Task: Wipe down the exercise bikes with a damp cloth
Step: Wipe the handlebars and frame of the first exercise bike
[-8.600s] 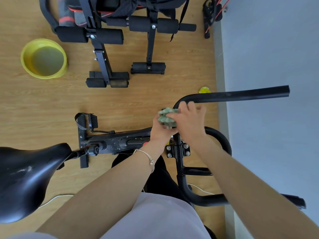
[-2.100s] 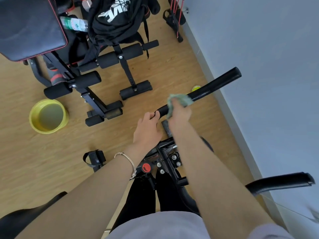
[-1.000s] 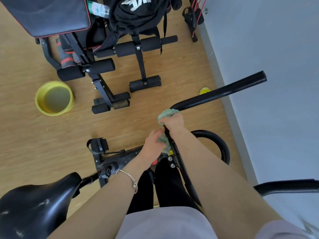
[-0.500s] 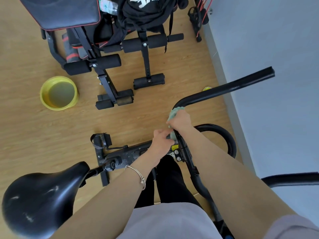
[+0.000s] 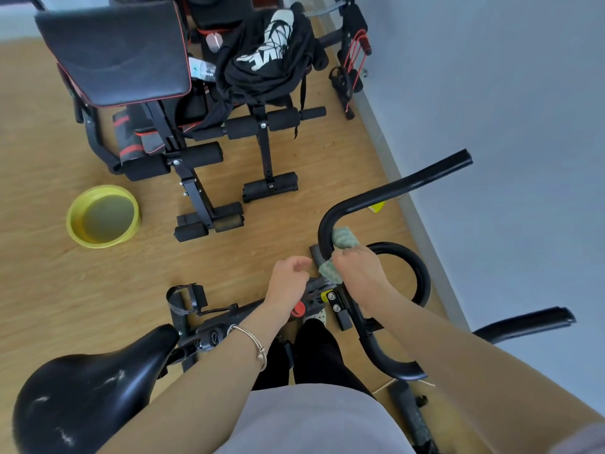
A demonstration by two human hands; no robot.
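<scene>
Wooden floor [image 5: 49, 283] beside a grey wall [image 5: 523, 126]: the right hand [image 5: 358, 273] clasps the cloth [image 5: 343, 239] around the handlebar [image 5: 393, 188] bend, likely to rub every side; the left hand [image 5: 288, 281] hangs loosely curled, empty, just alongside.

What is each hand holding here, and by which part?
Right hand grips the crumpled green cloth around its middle, against the black handlebar bend. Left hand seems to hold nothing.

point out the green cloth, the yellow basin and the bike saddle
green cloth [image 5: 343, 239]: head view, its bunched upper end
yellow basin [image 5: 98, 243]: head view, its near rim
bike saddle [image 5: 91, 381]: head view, middle of its top
</scene>
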